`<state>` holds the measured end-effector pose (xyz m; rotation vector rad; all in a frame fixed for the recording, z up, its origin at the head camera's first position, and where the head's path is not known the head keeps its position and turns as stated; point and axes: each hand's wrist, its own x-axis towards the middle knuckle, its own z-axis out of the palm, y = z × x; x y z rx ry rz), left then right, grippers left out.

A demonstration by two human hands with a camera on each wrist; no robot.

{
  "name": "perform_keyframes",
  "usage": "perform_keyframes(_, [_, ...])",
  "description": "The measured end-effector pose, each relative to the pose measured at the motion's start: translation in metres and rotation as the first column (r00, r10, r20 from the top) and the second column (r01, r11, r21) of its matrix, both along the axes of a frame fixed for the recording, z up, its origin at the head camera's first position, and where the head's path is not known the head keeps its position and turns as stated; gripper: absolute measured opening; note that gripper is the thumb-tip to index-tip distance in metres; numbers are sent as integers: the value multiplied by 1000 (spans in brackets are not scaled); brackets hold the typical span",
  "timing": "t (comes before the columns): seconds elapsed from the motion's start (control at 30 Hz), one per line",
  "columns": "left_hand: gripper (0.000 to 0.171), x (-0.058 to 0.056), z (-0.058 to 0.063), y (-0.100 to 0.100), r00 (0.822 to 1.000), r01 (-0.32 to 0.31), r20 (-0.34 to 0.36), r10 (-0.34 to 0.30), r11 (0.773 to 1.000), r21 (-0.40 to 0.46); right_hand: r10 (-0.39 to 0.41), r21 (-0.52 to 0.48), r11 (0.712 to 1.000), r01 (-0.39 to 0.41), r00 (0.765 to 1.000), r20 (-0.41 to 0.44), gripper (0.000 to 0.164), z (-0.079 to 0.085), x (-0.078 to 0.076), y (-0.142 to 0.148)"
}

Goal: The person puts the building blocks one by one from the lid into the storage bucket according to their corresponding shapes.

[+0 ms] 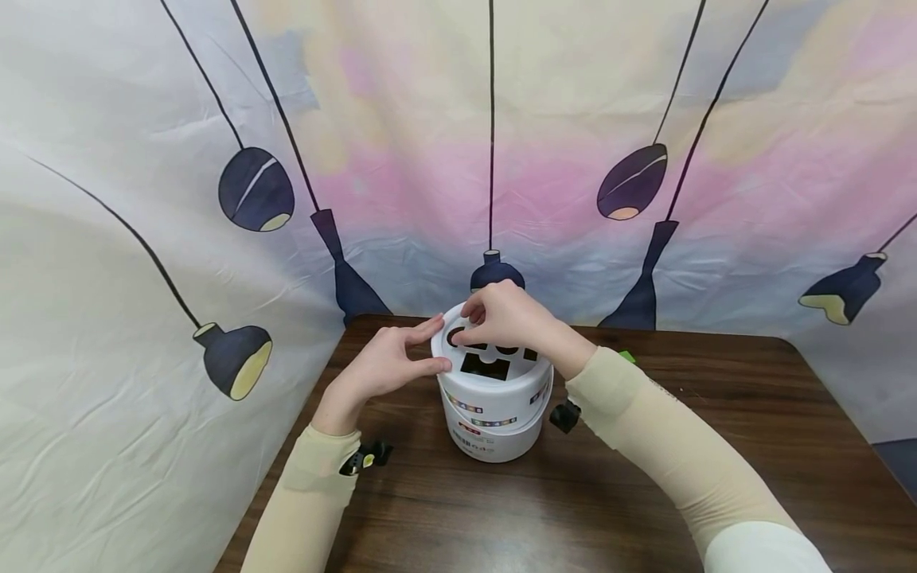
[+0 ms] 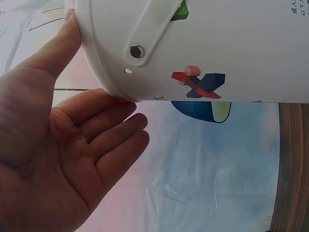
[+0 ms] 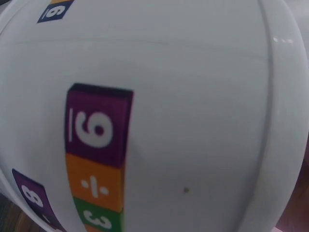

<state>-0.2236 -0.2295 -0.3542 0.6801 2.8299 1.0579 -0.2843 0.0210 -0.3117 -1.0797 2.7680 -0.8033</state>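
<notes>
A white round bucket (image 1: pixel 494 446) stands upright on the table, its lid (image 1: pixel 521 369) marked with several dark shapes that look like cut-outs. Colourful number tiles are printed around its side, with a purple 9 (image 3: pixel 94 126) large in the right wrist view. My left hand (image 1: pixel 380 362) touches the lid's rim at the left, thumb and fingers spread and fairly straight. Over the far left part of the lid, my right hand (image 1: pixel 505 318) bends its fingers down with the thumb near a dark shape. Whether anything sits between its fingertips is hidden.
The bucket stands on a dark brown wooden table (image 1: pixel 716 446). A hanging cloth (image 1: pixel 430 159) printed with lamps rises behind and to the left. A small green thing (image 1: pixel 627 356) shows beside the right sleeve. A white strap handle (image 2: pixel 150 34) is riveted to the bucket.
</notes>
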Motion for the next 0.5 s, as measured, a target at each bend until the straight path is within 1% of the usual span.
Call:
perform_keyframes(0.23, [81,-2,0,0,1000,1,-16,-1,1000,-4,-21,-47,999,21,1000,-6,46,3,-3,11])
perform_keyframes(0.37, [82,-2,-1,0,1000,3,-22,-3,1000,19,-70,-94,993,69,997,-13,45,2,-7,27])
perform_keyframes(0.5, [82,-2,-3,0,999,-4,-33,5,1000,16,-123,-183,976,118,992,-17,40,-5,-14,51])
